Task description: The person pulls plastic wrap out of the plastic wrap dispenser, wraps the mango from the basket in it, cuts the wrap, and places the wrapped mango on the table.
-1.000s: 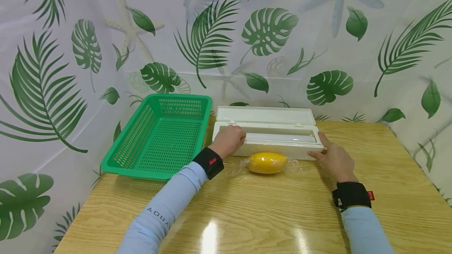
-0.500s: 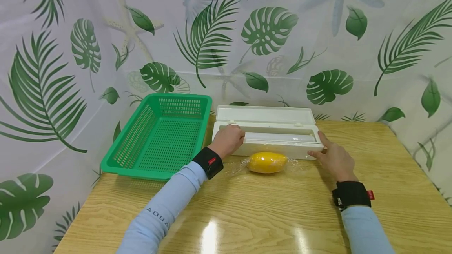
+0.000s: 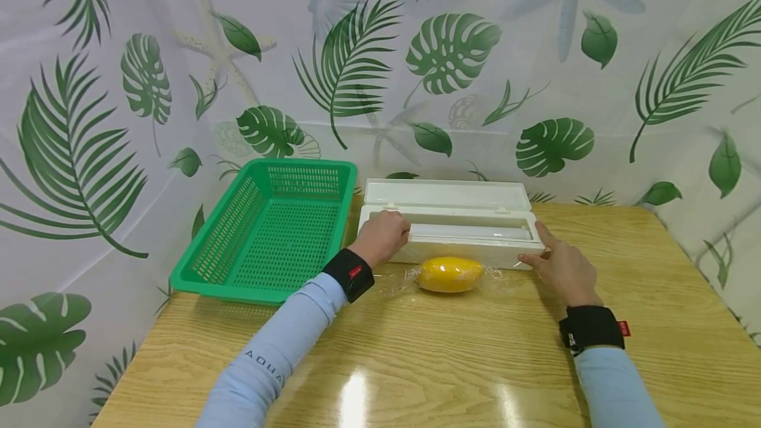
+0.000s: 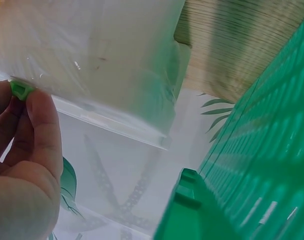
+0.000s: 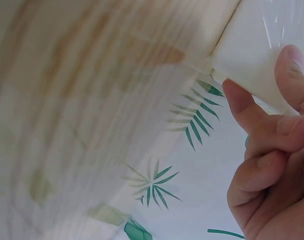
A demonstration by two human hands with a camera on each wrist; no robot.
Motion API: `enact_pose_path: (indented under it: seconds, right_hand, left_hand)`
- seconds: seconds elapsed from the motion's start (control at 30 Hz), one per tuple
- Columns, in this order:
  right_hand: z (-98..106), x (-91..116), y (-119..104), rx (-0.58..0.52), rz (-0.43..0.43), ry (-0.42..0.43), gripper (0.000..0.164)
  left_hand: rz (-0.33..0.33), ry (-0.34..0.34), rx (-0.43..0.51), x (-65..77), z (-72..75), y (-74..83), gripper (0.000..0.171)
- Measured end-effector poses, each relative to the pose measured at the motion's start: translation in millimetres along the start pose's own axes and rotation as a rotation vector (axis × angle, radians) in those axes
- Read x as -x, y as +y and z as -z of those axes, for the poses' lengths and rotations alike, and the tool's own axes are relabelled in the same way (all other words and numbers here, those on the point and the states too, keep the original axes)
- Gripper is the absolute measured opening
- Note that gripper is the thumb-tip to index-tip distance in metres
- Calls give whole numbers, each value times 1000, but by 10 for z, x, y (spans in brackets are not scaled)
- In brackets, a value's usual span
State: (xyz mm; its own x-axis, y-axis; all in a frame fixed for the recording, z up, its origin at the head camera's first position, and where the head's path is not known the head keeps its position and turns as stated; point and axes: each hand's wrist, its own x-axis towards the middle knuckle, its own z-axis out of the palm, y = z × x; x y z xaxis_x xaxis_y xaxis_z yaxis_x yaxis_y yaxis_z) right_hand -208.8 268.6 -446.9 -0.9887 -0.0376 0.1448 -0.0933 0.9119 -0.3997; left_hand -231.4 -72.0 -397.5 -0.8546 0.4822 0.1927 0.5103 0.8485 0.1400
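A long white cling film dispenser box (image 3: 464,253) stands on the table with its lid (image 3: 446,195) tipped back. Inside lies a roll of cling film (image 3: 470,232). At the box's front edge, near its left end, my left hand (image 3: 382,238) pinches a small green slide cutter (image 4: 21,90) between thumb and finger. My right hand (image 3: 565,271) holds the box's right end, thumb on the front face and fingers at the side. Directly in front of the box rests a yellow oval fruit, mango-like (image 3: 450,275), wrapped in clear film with loose ends on both sides.
A green slotted plastic basket (image 3: 261,296) stands to the left, close beside the box and my left forearm. Behind the wooden table (image 3: 452,362) hangs a leaf-print cloth (image 3: 368,71).
My left hand has slid very slightly to the left along the box's front edge. My right hand, the box and the wrapped fruit stay in place.
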Motion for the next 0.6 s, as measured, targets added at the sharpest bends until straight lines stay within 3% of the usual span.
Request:
enact_pose_path:
  seconds: [0.6]
  right_hand:
    - [-2,-3,14,0,9,10,82]
  left_hand:
    - [20,-3,-18,2,-23,-52,22]
